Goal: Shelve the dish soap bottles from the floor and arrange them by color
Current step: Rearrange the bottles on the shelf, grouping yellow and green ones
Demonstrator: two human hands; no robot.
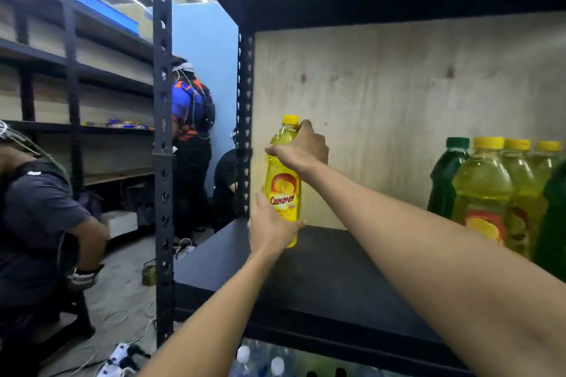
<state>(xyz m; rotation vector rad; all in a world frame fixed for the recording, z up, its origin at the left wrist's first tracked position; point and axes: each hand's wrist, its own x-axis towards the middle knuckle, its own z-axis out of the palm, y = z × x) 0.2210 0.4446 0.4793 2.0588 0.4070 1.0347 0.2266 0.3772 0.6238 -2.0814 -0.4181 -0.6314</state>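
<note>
A person's two bare arms reach forward into a black metal shelf point(321, 272). Both hands hold one upright yellow dish soap bottle point(283, 193) with a yellow cap. The right hand point(301, 148) is curled around its neck from above, and the left hand point(269, 223) wraps around its lower body. The bottle's base is low over the shelf board, but whether it touches cannot be told. Well to the right of the hands, a green bottle point(447, 177) and several yellow bottles point(481, 190) stand together. Left of the hands, past the shelf post, are other people point(191, 119).
</note>
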